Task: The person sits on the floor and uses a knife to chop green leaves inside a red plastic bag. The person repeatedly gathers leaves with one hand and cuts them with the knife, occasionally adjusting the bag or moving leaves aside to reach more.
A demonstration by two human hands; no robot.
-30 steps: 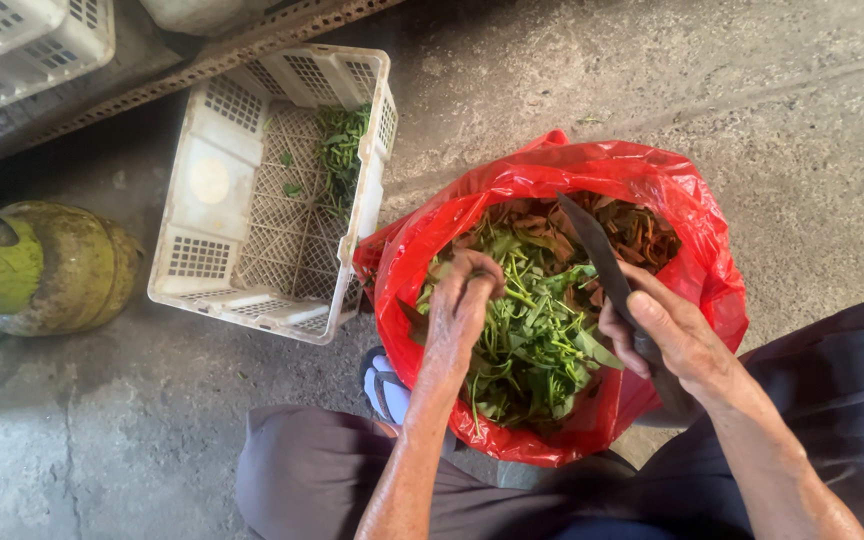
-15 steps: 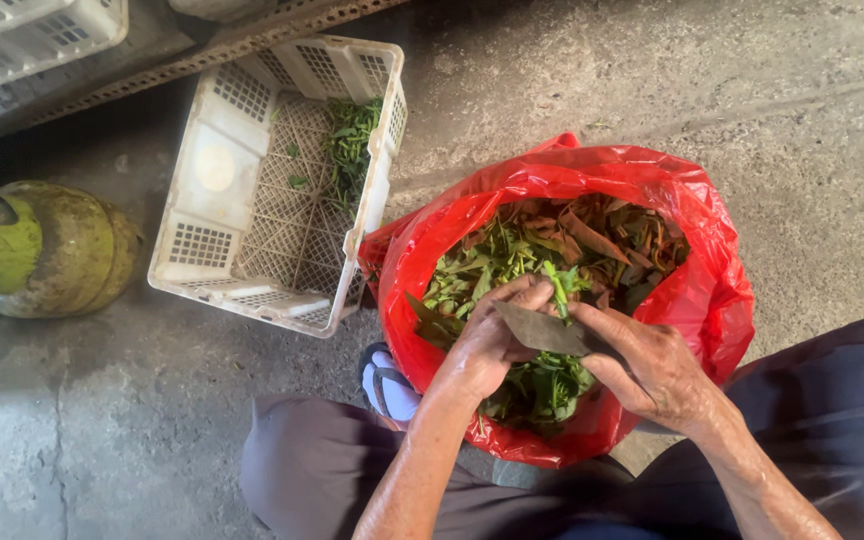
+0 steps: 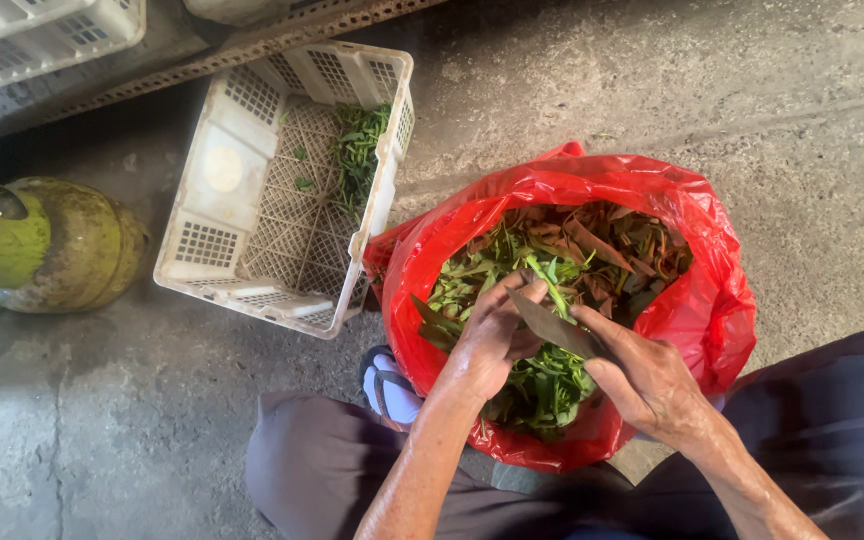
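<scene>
Closest, the left hand (image 3: 492, 335) pinches leafy green stems (image 3: 542, 375) over the red plastic bag (image 3: 712, 290), while the right hand (image 3: 652, 385) grips a knife (image 3: 557, 325) against them. Beyond, the white crate (image 3: 207, 240) holds only a few greens (image 3: 357, 150), so most trimming seems left.

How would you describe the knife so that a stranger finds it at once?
Find the red plastic bag full of leaves on the concrete floor. Above its near side, the right hand holds the knife. It is the only flat grey blade among green and brown leaves.
</scene>
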